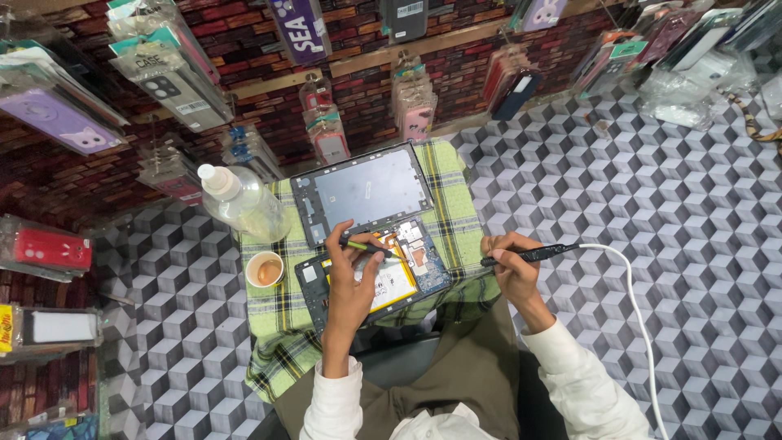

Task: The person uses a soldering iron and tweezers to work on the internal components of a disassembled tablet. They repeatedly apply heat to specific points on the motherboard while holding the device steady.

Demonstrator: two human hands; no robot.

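Checked cloth [456,204], left hand [349,281] pinching tweezers [366,246]; right hand [513,265] gripping soldering iron [533,254]

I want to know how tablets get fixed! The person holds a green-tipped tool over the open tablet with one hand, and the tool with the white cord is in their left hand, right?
Not quite. The head view shows the corded tool in the right hand; the left hand holds the green-tipped tool over the open tablet.

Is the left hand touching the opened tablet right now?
Touching. The head view shows the left hand lying across the opened tablet, its fingers gripping a green-handled tool over the circuit board.
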